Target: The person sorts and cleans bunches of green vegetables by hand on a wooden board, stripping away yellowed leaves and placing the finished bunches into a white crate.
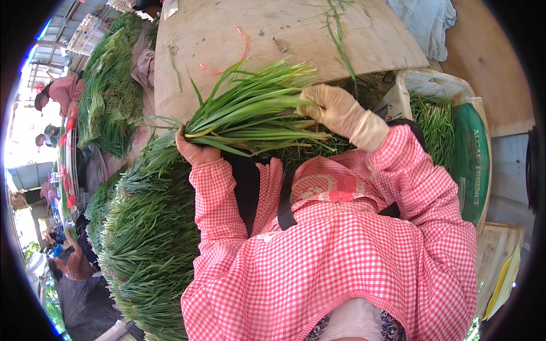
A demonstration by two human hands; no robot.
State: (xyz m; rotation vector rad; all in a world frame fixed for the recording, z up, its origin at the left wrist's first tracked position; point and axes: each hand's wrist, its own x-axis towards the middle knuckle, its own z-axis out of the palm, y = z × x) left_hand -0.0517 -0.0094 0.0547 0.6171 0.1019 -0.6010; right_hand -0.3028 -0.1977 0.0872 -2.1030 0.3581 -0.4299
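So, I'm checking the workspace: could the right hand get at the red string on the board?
Probably yes: the right hand sits at the bundle of greens, and the red string lies uncovered on the board just beyond.

Worn pale wooden board table (273, 34) far centre: thin red string (242, 48), few loose green leaf stalks (340, 42), light blue-grey cloth (424, 20) far right.

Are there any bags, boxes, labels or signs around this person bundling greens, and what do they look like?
Sack: right of the person, open-topped, white and green with printing, holding green stalks.
Woven crate: lower right, pale, with a yellow sheet against it.
No signs or screens that I can make out.
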